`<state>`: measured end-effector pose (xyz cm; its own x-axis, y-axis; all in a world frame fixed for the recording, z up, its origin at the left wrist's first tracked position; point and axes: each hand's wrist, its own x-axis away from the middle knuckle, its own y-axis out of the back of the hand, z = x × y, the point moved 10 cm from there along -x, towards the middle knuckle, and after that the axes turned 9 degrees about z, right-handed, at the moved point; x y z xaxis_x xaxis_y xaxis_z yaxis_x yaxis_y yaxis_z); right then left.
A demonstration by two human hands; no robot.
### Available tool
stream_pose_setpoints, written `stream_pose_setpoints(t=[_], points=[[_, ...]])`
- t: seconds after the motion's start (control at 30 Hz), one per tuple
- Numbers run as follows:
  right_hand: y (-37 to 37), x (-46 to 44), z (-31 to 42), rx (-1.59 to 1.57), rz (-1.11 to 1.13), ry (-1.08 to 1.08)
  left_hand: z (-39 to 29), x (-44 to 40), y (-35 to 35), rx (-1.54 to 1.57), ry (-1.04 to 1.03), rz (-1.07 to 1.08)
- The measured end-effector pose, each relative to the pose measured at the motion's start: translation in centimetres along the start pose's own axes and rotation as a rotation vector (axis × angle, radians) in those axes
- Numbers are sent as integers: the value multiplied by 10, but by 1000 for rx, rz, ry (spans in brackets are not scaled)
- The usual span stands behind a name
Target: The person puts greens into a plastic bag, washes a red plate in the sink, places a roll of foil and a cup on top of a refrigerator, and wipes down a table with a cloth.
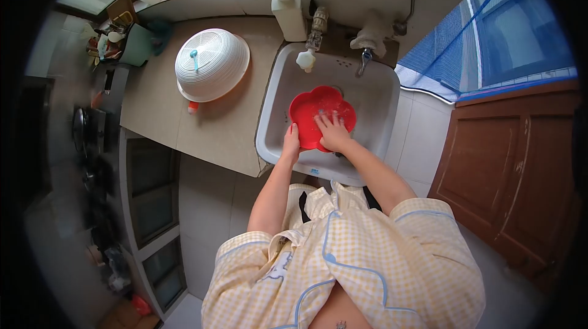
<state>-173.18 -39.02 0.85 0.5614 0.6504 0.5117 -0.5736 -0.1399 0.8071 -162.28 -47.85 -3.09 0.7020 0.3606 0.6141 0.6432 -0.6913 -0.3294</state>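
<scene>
A red flower-shaped plate (307,107) is held inside the grey-white sink (267,108), its upper side facing me and looking wet. My left hand (292,143) grips the plate at its left edge, with the thumb on the rim and the other fingers mostly hidden beneath it. My right hand (333,133) lies on the plate's right part, fingers spread and touching the surface. Above the sink hang a tap with a white knob (305,59) and a metal faucet (364,61); no running water can be made out.
On the counter (214,127) left of the sink lies an upturned white basket (211,66). A white pump bottle (288,15) stands behind the sink. Further left is a utensil holder (131,47). A brown wooden cabinet (508,170) stands at the right.
</scene>
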Motion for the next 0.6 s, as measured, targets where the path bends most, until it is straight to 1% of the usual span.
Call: stream_pose_setpoints(t=[0.1, 0.13, 0.2, 0.23, 0.27, 0.3, 0.37, 0.4, 0.47, 0.5, 0.53, 0.57, 0.6], points=[[12, 12, 33, 158, 36, 375, 2, 0, -10, 41, 18, 66], [12, 11, 30, 157, 33, 369, 2, 1, -13, 32, 40, 65], [2, 11, 30, 90, 116, 420, 8, -2, -13, 24, 66, 63], [1, 16, 33, 109, 154, 541, 8, -8, -2, -74, -12, 18], [3, 15, 28, 107, 152, 538, 5, -15, 7, -173, -92, -25], [11, 7, 5, -98, 128, 362, 2, -17, 9, -175, -91, -21], [16, 2, -47, -494, 78, 7, -46, -5, 15, -880, -385, -263], [15, 5, -57, -493, 81, 7, -55, 1, 11, -879, -382, -264], [17, 10, -87, -464, 11, -132, -103, 32, -25, -1192, -618, -287], [16, 9, -89, -466, 12, -132, -110, 32, -31, -1268, -625, -284], [32, 12, -91, -475, -167, -98, -116, 31, -32, -1269, -625, -282], [48, 17, -94, -481, -347, -64, -128, 41, -53, -1358, -864, -205], [53, 17, -94, -481, -347, -66, -135, 57, -75, -1436, -1105, -123]])
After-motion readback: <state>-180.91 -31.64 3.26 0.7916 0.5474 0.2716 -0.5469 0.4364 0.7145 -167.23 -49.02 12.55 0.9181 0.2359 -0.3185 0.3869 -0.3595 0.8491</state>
